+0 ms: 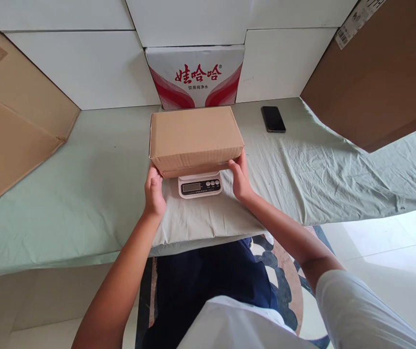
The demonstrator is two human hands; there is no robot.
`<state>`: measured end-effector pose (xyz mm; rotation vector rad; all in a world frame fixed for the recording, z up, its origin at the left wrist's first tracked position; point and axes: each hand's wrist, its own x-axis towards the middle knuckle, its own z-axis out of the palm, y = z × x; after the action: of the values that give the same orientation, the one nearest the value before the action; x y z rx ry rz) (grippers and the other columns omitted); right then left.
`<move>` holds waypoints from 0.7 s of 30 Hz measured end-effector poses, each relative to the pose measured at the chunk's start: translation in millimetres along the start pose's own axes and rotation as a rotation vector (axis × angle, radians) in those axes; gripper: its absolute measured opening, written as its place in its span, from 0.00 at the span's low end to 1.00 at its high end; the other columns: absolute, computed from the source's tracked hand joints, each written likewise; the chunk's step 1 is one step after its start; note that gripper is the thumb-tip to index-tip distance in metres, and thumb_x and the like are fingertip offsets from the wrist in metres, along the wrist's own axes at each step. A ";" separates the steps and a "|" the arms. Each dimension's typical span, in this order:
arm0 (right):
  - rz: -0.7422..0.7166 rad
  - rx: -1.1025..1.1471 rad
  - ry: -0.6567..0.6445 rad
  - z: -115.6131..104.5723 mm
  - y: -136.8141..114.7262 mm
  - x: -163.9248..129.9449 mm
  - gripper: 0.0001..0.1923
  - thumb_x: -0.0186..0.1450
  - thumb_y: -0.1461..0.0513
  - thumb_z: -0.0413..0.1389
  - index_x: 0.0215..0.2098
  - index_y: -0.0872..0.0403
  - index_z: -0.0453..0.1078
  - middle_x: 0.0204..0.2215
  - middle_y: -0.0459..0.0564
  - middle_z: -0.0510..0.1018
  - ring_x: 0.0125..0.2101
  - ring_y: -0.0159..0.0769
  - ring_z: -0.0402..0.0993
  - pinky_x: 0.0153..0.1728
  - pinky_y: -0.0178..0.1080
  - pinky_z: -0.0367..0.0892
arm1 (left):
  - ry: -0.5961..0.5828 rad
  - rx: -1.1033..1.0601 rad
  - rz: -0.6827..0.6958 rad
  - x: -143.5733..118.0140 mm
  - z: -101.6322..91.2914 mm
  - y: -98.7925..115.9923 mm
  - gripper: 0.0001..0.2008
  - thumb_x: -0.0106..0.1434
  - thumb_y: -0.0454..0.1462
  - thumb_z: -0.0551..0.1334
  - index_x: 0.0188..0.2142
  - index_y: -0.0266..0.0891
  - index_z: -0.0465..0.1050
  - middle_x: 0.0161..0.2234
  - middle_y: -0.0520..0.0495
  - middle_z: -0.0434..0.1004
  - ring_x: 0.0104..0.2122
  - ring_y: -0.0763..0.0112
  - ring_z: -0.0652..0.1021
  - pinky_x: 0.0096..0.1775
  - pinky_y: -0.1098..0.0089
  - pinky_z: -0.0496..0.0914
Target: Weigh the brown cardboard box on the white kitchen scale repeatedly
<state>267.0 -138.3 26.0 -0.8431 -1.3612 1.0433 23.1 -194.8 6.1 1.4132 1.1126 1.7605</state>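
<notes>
"What's in that person's hands?"

"A closed brown box [197,133]. The left hand [154,191] is clamped on its near left corner, the right hand [240,174] on its near right corner, thumb along the front."

"And where is the box?"

"Over the back of a small white scale [200,186] on the cloth-covered desk [95,194]. The scale's display and buttons show in front. I can't tell whether the box rests on it."

"What's around it?"

"A red-and-white carton [197,82] just behind, a black phone [273,119] lying to the right, and large cardboard [15,131] at either side."
</notes>
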 end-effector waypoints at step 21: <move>0.006 -0.008 0.009 1.7 -4.4 -1.4 0.37 0.66 0.41 0.53 0.69 0.43 0.57 0.67 0.52 0.68 0.66 0.51 0.64 0.72 0.59 0.60 | -0.005 0.035 0.006 0.6 -0.9 -1.1 0.39 0.68 0.65 0.50 0.67 0.47 0.69 0.66 0.39 0.73 0.68 0.51 0.72 0.66 0.55 0.67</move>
<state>265.9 -141.3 29.7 -0.8577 -1.3569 1.0377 22.1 -194.0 5.3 1.4423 1.1426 1.7489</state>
